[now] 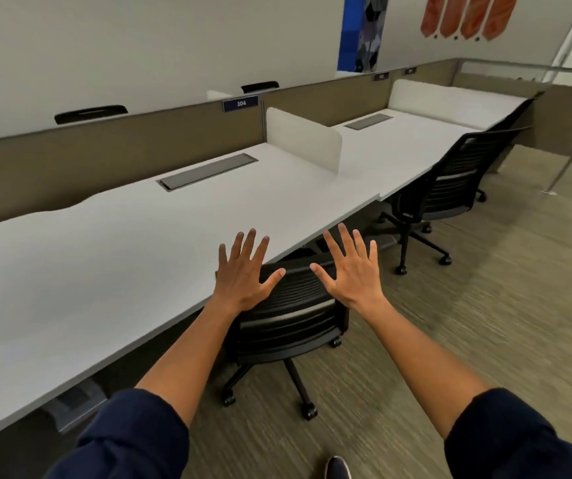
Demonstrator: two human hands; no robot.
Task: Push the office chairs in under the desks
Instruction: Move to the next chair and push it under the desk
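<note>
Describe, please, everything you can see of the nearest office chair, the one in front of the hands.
The nearest office chair is black, with a ribbed, slatted-looking backrest and a star base on castors. It stands upright on the carpet, its back at the white desk edge, seat apparently tucked beneath. Both hands, left and right, are spread open before the backrest; contact is unclear.

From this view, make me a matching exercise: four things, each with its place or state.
1. near chair
2. far chair
3. left hand
4. divider

a. standing upright on the desk top
b. out from the desk, wheels on open floor
c. fingers spread wide
d. back close to the desk edge, below the hands

Pairs: 1-d, 2-b, 3-c, 4-a
</note>
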